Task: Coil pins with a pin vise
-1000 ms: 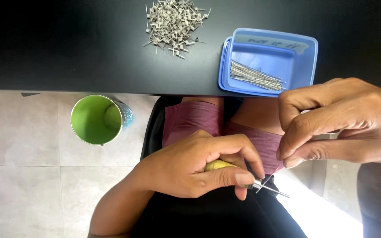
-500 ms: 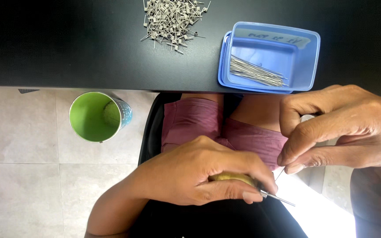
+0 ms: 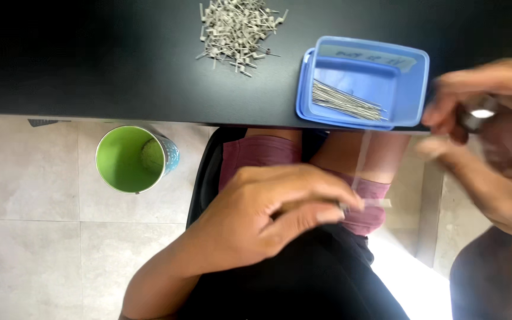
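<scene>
the person's left hand (image 3: 268, 216) sits low over their lap, fingers curled in and thumb pressed against the forefinger, pinching a small metal piece (image 3: 365, 203) that sticks out past the fingertips. it's blurry, so can't tell exactly what the piece is. the right hand (image 3: 493, 142) is up by the table edge, just right of the blue container (image 3: 413, 89), and it's smeared with motion blur. its fingers are bent around something small and shiny (image 3: 475, 115), but whether that's a tight grip or a loose one, honestly can't tell.

the blue container rests on the black table (image 3: 90, 59) near the front edge, with a bundle of thin metal pins (image 3: 348, 101) lying inside it. further back on the table, left of the container and well apart from both hands, there's a loose heap of small metal parts (image 3: 238, 24). down on the tiled floor (image 3: 31, 207) stands a green cup (image 3: 134, 159), left of the person's knees.
</scene>
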